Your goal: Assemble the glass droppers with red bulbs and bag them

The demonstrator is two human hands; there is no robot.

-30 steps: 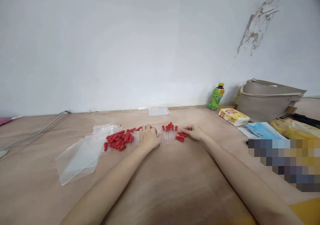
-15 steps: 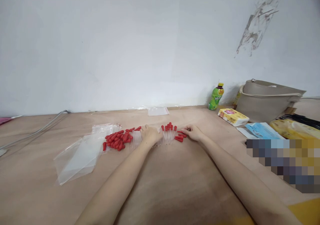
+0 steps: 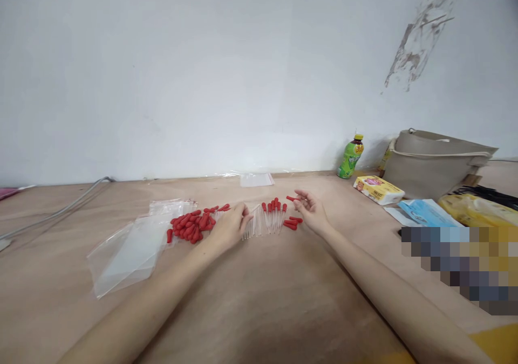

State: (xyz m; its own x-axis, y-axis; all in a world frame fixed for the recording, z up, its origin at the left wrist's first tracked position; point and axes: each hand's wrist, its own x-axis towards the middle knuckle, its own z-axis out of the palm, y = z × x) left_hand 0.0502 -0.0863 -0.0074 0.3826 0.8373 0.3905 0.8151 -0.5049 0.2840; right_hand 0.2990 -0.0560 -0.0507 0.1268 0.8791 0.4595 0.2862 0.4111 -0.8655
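In my right hand (image 3: 314, 214) a red rubber dropper bulb (image 3: 290, 198) is pinched between thumb and fingers, lifted above the table. My left hand (image 3: 231, 226) is closed on a thin clear dropper tube (image 3: 254, 211), its end pointing up to the right. Under and beside that hand lies a row of clear dropper tubes (image 3: 256, 227). Just right of them are several droppers with red bulbs fitted (image 3: 274, 206). A few loose red bulbs (image 3: 291, 224) rest below my right hand. Left of my left hand is a heap of red bulbs (image 3: 190, 226).
Clear plastic bags (image 3: 125, 256) lie left of the heap, and a small white packet (image 3: 257, 179) sits near the wall. At the right stand a green bottle (image 3: 349, 159), a yellow tissue pack (image 3: 378, 190) and a grey bag (image 3: 433, 164). A grey cable (image 3: 65, 211) runs at far left.
My right hand has lifted a red bulb up from the loose ones. My left hand has shifted left and raised a dropper tube from the row.
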